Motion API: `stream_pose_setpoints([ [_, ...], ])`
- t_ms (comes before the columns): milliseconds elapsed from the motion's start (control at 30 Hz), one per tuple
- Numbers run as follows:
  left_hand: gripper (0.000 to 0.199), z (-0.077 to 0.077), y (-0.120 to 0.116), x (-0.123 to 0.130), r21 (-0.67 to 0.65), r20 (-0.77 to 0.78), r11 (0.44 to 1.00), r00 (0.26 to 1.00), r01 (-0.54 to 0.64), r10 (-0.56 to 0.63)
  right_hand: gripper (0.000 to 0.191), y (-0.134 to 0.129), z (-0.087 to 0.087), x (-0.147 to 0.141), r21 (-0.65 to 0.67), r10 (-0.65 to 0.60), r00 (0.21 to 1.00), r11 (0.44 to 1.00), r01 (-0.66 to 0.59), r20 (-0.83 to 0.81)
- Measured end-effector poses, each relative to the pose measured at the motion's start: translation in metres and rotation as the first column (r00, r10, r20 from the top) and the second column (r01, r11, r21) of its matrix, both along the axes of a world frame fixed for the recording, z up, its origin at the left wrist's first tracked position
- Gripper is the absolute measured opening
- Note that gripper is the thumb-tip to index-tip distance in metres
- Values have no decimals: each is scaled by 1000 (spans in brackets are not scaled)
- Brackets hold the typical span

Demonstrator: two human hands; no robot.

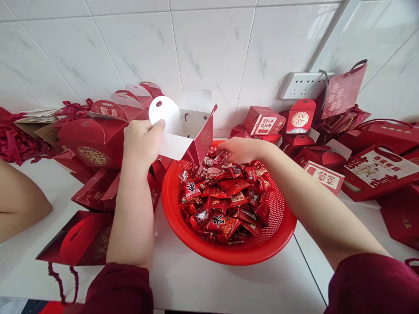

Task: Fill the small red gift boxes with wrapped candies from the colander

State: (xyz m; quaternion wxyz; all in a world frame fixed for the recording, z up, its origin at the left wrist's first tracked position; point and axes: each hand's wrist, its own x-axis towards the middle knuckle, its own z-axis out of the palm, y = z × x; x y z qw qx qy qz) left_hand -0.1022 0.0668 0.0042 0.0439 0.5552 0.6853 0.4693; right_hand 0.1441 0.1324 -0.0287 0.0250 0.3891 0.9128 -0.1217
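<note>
My left hand (143,140) grips the near-left side of an open red box (204,138) with a white inside, its flaps spread, tilted above the basket's back-left rim. A few cord ends show on its inner walls. Below it stands a round red plastic basket (225,257), heaped with red-wrapped sweets (222,222). At the back of the heap, my right hand (240,150) reaches in with its fingers bent together on a small wrapped sweet (222,158).
Red gift boxes (94,144) crowd the left side, with ribbons (19,139) beyond. More boxes (376,170) fill the right, below a power strip (303,86) on the tiled wall (212,52). Another person's arm (21,203) rests at the left edge.
</note>
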Motion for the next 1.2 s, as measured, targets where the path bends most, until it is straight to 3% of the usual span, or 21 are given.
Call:
stream_pose_setpoints([
  [67,43,0,0,1,35,-54,999,999,-3,5,35,-20,11,13,57,-54,999,997,54,5],
  [167,43,-3,3,4,14,-97,1000,995,10,-9,26,-57,20,39,90,-53,976,993,73,-211],
  [300,37,-13,15,10,-207,-193,977,976,58,-99,23,-91,17,72,130,94,820,991,-25,-565],
  [400,35,-20,23,14,-394,-191,906,951,153,-243,25,-95,12,83,241,182,656,971,-1,-732],
  [467,35,-24,26,14,-440,-165,871,934,218,-317,29,-92,10,84,285,232,590,958,-3,-773],
  [533,37,-26,27,13,-476,-152,839,915,264,-374,31,-88,11,82,284,269,574,957,-66,-774],
  [600,36,-25,26,12,-496,-134,810,894,314,-428,28,-86,12,80,228,253,613,966,-121,-748],
  [633,36,-25,24,12,-474,-124,809,883,348,-453,25,-86,12,79,195,233,636,972,-131,-736],
  [700,36,-21,19,14,-297,-151,870,880,394,-450,22,-85,11,78,162,203,663,979,-123,-720],
  [767,39,-17,9,22,48,-208,932,916,360,-343,22,-84,10,76,185,199,672,978,-94,-714],
  [833,32,-12,-5,35,325,-194,900,952,291,-237,28,-84,8,74,234,219,664,970,-68,-715],
  [867,28,-11,-13,43,345,-161,886,949,310,-270,32,-83,7,73,258,235,654,964,-62,-719],
  [933,31,-10,-28,57,173,-31,875,891,452,-454,39,-84,6,69,295,258,620,954,-43,-742],
  [1000,41,-11,-37,69,-56,160,762,759,646,-631,44,-87,7,65,322,270,596,946,-20,-756],
  [1067,46,-14,-40,76,-118,341,634,631,764,-697,47,-90,8,62,332,287,598,943,-37,-748],
  [1100,45,-15,-40,78,-90,389,617,598,782,-701,48,-92,8,60,317,286,609,947,-60,-740],
  [1200,34,-16,-39,79,-9,384,675,625,738,-679,41,-96,7,56,151,181,586,984,-99,-790],
])
